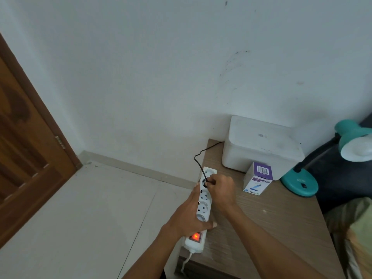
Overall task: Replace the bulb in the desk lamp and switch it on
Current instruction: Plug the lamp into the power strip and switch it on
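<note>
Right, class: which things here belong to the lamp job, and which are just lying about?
Job: lamp, bulb, plug pinched by right hand, power strip held by left hand, bulb box.
Lying about: white box, door.

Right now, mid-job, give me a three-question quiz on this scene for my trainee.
1. True or false: the red switch on the power strip is lit.
2. The right hand grips: A) the bulb box B) the black plug C) the teal lamp
3. Fill in: the left hand holds the ____.

Key
1. True.
2. B, at a socket near the strip's far end.
3. Power strip, at the table edge.
</note>
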Motion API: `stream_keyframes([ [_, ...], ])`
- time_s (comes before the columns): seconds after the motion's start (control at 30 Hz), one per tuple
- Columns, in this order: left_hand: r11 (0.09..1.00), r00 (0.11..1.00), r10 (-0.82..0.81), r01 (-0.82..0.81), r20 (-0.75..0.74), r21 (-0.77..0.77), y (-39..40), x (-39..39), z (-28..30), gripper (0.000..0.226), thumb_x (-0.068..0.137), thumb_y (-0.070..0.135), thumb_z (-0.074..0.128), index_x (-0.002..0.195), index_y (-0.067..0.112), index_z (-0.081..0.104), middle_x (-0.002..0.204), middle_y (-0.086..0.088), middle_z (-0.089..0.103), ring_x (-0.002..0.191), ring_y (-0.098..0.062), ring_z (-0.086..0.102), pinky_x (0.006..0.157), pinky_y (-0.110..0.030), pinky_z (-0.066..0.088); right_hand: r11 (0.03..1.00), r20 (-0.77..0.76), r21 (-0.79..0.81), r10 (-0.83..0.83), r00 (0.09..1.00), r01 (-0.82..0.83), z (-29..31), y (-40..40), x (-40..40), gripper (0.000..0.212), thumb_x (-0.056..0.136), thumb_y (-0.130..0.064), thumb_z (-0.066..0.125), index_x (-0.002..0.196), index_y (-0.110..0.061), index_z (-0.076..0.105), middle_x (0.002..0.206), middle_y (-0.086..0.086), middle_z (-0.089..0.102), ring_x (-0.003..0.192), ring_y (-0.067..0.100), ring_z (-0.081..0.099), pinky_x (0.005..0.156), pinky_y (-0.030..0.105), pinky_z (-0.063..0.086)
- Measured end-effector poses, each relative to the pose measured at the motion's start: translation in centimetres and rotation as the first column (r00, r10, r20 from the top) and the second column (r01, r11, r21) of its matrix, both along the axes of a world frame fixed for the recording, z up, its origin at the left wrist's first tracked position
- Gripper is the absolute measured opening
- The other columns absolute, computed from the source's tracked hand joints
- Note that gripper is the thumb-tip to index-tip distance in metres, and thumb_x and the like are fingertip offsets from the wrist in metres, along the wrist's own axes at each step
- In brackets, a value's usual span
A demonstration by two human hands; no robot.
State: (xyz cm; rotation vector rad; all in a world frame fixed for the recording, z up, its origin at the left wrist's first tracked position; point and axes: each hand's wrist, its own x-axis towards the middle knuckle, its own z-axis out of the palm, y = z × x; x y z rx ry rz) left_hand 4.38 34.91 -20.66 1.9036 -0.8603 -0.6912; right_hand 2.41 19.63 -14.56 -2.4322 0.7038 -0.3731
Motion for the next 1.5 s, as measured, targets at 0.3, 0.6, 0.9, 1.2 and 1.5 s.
stream_keyframes([
  [0.3, 0.997, 0.998, 0.012, -0.016, 0.066, 0.070, 0.3, -0.2, 1.0, 0.127, 0.066, 0.069, 0.081, 0.160, 0.037, 0.001, 0.150, 0.019, 0.045, 0.130, -0.001, 0.052, 0.108, -0.027, 0.046, 1.000, -0.131, -0.018, 0.006, 0.991, -0.008, 2.2, 0.2, 0.4, 0.010, 0.080, -0.012, 0.069, 0.081, -0.014, 0.079, 0.076, 0.004, 0.074, 0.068, 0.017, 0.066, 0.059, 0.033, 0.053],
  [0.6, 0.974, 0.870, -0.051, -0.066, 0.490, 0.219, 0.5, -1.4, 3.2, 0.123, 0.077, 0.071, 0.059, 0.159, 0.020, -0.016, 0.167, 0.008, -0.017, 0.153, -0.006, 0.002, 0.118, -0.031, 0.036, 1.000, -0.073, 0.010, -0.020, 0.997, 0.021, 2.6, -1.4, -6.5, 0.013, 0.090, -0.018, 0.062, 0.092, -0.015, 0.075, 0.084, 0.002, 0.074, 0.075, 0.013, 0.068, 0.072, 0.035, 0.059],
  [0.9, 0.949, 0.734, -0.230, 0.025, 0.639, 0.313, -6.4, -8.4, 5.5, 0.073, 0.105, 0.053, 0.030, 0.161, 0.020, -0.003, 0.164, 0.003, -0.017, 0.154, -0.014, -0.017, 0.129, -0.041, -0.002, 0.984, -0.217, -0.091, -0.171, 0.961, 0.154, 0.2, -7.0, -17.4, 0.035, 0.096, -0.036, 0.053, 0.125, -0.020, 0.062, 0.127, 0.002, 0.065, 0.114, 0.019, 0.062, 0.096, 0.033, 0.049],
  [1.2, 0.919, 0.765, -0.363, 0.201, 0.532, 0.339, -18.7, -13.7, 5.1, 0.069, 0.107, 0.055, 0.024, 0.161, 0.019, 0.001, 0.168, 0.000, -0.010, 0.148, -0.009, -0.019, 0.127, -0.038, -0.006, 0.946, -0.188, -0.133, -0.316, 0.930, 0.294, -1.3, -17.3, -24.6, 0.051, 0.105, -0.036, 0.034, 0.146, -0.005, 0.041, 0.153, 0.014, 0.042, 0.143, 0.026, 0.036, 0.118, 0.035, 0.028],
  [1.5, 0.942, 0.762, -0.326, 0.212, 0.560, 0.259, -29.5, -10.3, 2.7, 0.070, 0.105, 0.054, 0.014, 0.162, 0.016, 0.001, 0.168, 0.000, -0.008, 0.154, -0.011, -0.015, 0.129, -0.038, 0.001, 0.958, -0.161, -0.217, -0.224, 0.961, 0.187, -2.3, -25.0, -21.1, 0.057, 0.107, -0.033, 0.026, 0.155, -0.004, 0.017, 0.163, 0.015, 0.017, 0.152, 0.025, 0.011, 0.124, 0.035, 0.010],
])
